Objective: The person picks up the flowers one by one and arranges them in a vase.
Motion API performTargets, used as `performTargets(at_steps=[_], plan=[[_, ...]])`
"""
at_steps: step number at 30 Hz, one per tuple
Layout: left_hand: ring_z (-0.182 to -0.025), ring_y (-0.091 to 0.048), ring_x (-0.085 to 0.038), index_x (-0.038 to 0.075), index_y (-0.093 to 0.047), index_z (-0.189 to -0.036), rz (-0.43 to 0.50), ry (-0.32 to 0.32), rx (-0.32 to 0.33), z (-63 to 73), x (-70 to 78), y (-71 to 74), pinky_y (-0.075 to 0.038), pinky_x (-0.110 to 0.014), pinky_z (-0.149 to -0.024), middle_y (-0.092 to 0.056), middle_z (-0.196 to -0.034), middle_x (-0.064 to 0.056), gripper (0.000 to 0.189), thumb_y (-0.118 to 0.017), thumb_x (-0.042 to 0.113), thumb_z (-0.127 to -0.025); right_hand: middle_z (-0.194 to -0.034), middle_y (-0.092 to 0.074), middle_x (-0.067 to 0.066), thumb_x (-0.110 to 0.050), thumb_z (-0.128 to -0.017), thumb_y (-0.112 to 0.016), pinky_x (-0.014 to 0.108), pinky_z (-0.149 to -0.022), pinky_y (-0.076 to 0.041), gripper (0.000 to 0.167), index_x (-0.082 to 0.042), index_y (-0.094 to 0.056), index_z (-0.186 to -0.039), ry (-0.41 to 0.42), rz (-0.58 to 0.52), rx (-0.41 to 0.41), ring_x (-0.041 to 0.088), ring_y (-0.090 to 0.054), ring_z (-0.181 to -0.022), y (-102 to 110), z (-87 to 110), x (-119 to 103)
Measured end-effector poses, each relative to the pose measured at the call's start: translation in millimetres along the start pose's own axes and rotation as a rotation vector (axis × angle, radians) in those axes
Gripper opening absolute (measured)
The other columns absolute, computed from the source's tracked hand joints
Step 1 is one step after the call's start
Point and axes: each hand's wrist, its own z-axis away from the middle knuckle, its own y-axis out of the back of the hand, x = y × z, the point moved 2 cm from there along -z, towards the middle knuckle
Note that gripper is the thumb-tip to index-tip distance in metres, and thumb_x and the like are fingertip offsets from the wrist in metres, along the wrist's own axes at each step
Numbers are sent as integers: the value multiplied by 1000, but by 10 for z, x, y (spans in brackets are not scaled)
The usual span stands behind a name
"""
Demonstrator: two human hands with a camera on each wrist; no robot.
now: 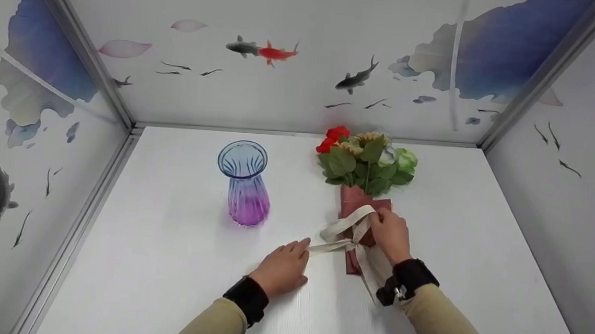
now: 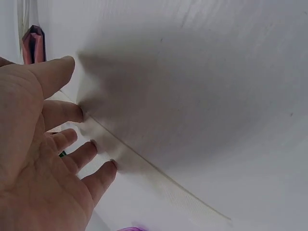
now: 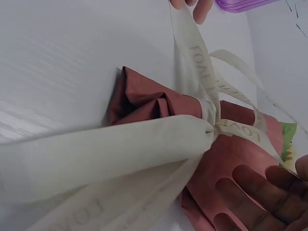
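Pinching a loop of cream ribbon (image 1: pixel 344 226) round the bouquet (image 1: pixel 354 197) is my right hand (image 1: pixel 391 235). Fingers loosely spread, my left hand (image 1: pixel 281 268) touches 1 ribbon tail.

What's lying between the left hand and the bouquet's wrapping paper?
A tail of the cream ribbon, crossing over the white tabletop, runs from the left hand to the knot on the wrapping paper; the head view shows it.

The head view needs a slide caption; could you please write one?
Bouquet beside a vase: left hand touches the ribbon's tail, right hand pinches its loop.
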Motion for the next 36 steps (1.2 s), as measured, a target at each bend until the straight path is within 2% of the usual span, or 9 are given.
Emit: performTargets(at_steps=[4,7,10,14,19,23,26,32,36], plan=[[-141,-47,-28,1,-56,-142,-13,-2,-5,-11,3,-2,-44,-42,-112,-38,-161,-9,59,-66,38,-98,-64,-47,0,-18,-102,-50,31,-60,-36,24,-7,-58,-82,-31,-42,-33,17,-46,-58,69,-46,-36],[-140,-47,-28,1,-57,-142,-30,-6,-8,-20,2,-4,-45,-41,-111,-39,-160,-9,58,-67,39,-98,-72,-59,6,-22,-104,-50,32,-66,-44,24,-4,-66,-104,-98,-201,-105,20,-57,-63,90,-59,-55],[-140,-47,-28,1,-56,-142,-33,-5,-19,-32,-1,-12,-45,-41,-112,-39,-160,-9,59,-66,39,-98,-101,-72,15,-26,-106,-52,40,-88,-54,34,-5,-61,-131,-143,-406,-180,26,-71,-88,88,-57,-69],[-142,-46,-28,1,-55,-144,-16,-1,-38,-50,-7,-30,-43,-43,-113,-38,-161,-10,59,-65,38,-99,-135,-64,18,-23,-105,-55,51,-108,-46,46,-7,-49,-148,-110,-519,-227,30,-66,-118,86,-46,-86],[-141,-46,-29,0,-56,-143,-10,-9,-26,-45,-15,-23,-44,-43,-113,-39,-160,-11,57,-66,36,-99,-131,-66,21,-18,-106,-54,43,-104,-51,37,-1,-58,-138,-58,-522,-219,31,-69,-115,99,-15,-62],[-140,-47,-29,0,-56,-142,-13,-17,-16,-39,-21,-19,-44,-43,-112,-41,-158,-12,57,-66,36,-98,-108,-73,19,-15,-105,-55,34,-89,-57,27,0,-67,-123,-31,-462,-156,31,-71,-103,125,7,-11],[-140,-47,-28,0,-56,-141,-23,-20,-12,-48,-25,-22,-44,-42,-112,-42,-157,-12,57,-66,36,-98,-97,-72,16,-17,-104,-56,36,-79,-56,23,-3,-70,-117,-8,-370,-138,34,-68,-94,145,28,28],[-138,-48,-27,1,-58,-140,-25,-29,3,-47,-18,-10,-46,-41,-110,-42,-157,-8,56,-68,36,-97,-86,-68,9,-20,-101,-65,30,-67,-49,13,-7,-68,-101,93,-170,-205,25,-63,-79,143,84,80],[-138,-48,-26,3,-59,-141,-17,-28,2,-39,-7,3,-47,-42,-109,-43,-156,1,55,-69,33,-97,-77,-64,3,-24,-97,-71,30,-63,-45,16,-12,-64,-88,125,-41,-279,16,-56,-70,124,127,103]])
